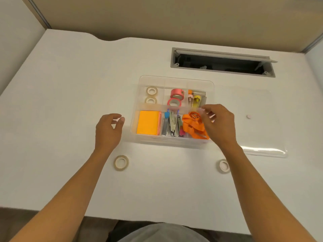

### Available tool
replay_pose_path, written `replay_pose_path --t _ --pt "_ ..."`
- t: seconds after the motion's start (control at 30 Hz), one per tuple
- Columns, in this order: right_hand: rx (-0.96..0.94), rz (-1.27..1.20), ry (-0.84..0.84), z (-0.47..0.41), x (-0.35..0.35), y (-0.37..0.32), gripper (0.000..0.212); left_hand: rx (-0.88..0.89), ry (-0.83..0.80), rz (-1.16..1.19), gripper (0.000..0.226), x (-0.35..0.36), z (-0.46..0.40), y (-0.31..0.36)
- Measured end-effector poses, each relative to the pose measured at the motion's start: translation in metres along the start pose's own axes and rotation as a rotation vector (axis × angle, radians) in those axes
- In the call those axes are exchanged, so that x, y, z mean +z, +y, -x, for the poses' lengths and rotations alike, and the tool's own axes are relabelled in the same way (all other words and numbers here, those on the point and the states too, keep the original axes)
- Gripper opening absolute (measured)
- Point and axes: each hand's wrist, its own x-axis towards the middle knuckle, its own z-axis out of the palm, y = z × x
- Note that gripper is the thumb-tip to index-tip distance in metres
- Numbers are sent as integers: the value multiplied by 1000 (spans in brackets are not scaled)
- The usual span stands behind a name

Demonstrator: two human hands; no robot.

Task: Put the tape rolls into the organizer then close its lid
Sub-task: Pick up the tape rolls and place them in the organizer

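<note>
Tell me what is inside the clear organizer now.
Inside the organizer: two pale tape rolls, two pink tape rolls, orange sticky notes, staplers, orange ribbon. The right hand covers part of its right side.

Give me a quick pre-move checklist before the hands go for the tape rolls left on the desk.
1. Organizer open: ok, the clear lid lies on the desk to its right.
2. Rolls left outside: not ok, one roll near the left forearm and another by the right forearm are on the desk.
3. Left hand free: ok, open and holding nothing.
4. Right hand free: cannot tell, its fingers hover over the orange items and hide what is under them.
5. Room in the tape compartment: ok, two whitish rolls sit in the far-left section with space beside them.
</note>
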Motion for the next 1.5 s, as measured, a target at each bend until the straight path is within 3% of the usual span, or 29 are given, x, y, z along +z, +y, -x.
replay_pose_path --t 0.13,0.27,0.43,0.5,0.63,0.73,1.03,1.5 --pt "150 3 62 52 -18 23 14 -40 -55 -77 29 -5 48 -24" --pt "304 105 32 106 -24 50 21 -32 -207 -244 47 -7 84 -41" --pt "420 359 -206 146 -20 68 58 93 -331 -432 63 -7 107 -48" --pt "407 386 -254 152 -17 71 60 117 -349 -409 56 -5 111 -48" --pt "404 316 -274 150 -13 70 41 107 -344 -341 45 -4 116 -45" --pt "376 256 -312 146 -14 67 43 64 -321 -280 43 -6 118 -40" --pt "191 -119 -322 123 -10 28 37 109 -176 -112 40 -20 106 -2" --pt "20 -266 -314 20 21 -18 38 242 -241 -199 44 20 4 72"
